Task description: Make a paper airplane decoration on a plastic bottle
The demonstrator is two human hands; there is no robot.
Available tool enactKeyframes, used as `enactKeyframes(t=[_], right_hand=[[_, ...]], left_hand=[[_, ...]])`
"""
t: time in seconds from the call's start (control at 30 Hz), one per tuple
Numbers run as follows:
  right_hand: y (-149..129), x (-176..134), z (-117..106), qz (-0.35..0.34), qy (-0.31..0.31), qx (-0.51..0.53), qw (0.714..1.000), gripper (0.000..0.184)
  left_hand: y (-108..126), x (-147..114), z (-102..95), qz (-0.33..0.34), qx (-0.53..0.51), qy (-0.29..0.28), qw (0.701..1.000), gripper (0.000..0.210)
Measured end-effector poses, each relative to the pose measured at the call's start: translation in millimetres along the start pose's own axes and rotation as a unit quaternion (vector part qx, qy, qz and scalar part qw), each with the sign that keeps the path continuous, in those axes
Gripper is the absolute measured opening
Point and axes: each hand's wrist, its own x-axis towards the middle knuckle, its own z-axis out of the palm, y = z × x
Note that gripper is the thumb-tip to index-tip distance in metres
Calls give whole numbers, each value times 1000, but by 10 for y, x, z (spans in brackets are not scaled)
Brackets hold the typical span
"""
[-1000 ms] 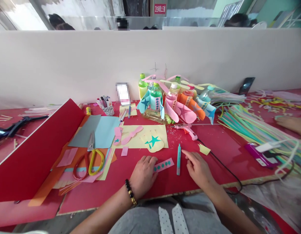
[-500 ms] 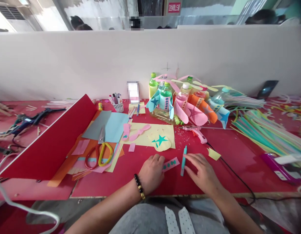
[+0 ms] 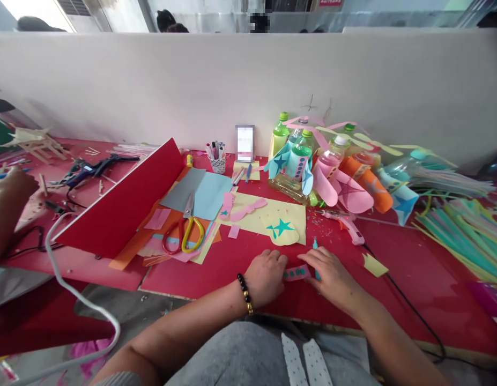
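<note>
My left hand (image 3: 268,276) rests on the table with its fingers curled over the left end of a small pink paper strip (image 3: 295,273) marked with a row of teal dots. At the strip's right end is my right hand (image 3: 331,276), its fingers stretched out and its thumb by the strip's corner. Partly hidden under that hand, a teal marker (image 3: 315,244) shows its tip and a bit of its body. Beyond my hands lies a cream paper piece with a teal star (image 3: 281,228), on a cream sheet (image 3: 252,222) beside pink propeller-shaped cutouts (image 3: 248,209).
Scissors (image 3: 187,214) lie on coloured paper at left, beside a standing red board (image 3: 127,203). Decorated bottles (image 3: 302,161) crowd the back. A pink glue gun (image 3: 350,228) with a black cord lies at right, near pipe cleaners (image 3: 461,230). Another person's hand (image 3: 15,187) works at far left.
The view has turned left. My right hand has moved closer to the strip and now covers most of the marker. My left hand stays on the strip.
</note>
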Motion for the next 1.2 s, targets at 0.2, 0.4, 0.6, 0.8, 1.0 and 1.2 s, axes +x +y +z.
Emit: enactKeyframes(t=[0.2, 0.4, 0.6, 0.8, 1.0, 1.2], right_hand=[[-58, 51, -73, -6, -16, 9, 1000, 11], [-105, 53, -115, 5, -24, 48, 999, 30], [-177, 80, -265, 82, -16, 197, 977, 15], [-197, 201, -344, 125, 13, 381, 916, 14], [-249, 356, -413, 131, 60, 424, 894, 29], [-278, 573, -408, 111, -7, 410, 905, 28]], left_hand=[[0, -2, -18, -3, -19, -6, 1000, 27], [-76, -4, -27, -5, -82, -17, 996, 26], [-289, 3, -169, -29, -286, 7, 958, 25], [-464, 68, -424, -27, -457, 44, 888, 19], [-636, 127, -555, 8, -467, 3, 884, 25], [-728, 182, -587, 64, -533, -56, 842, 34]])
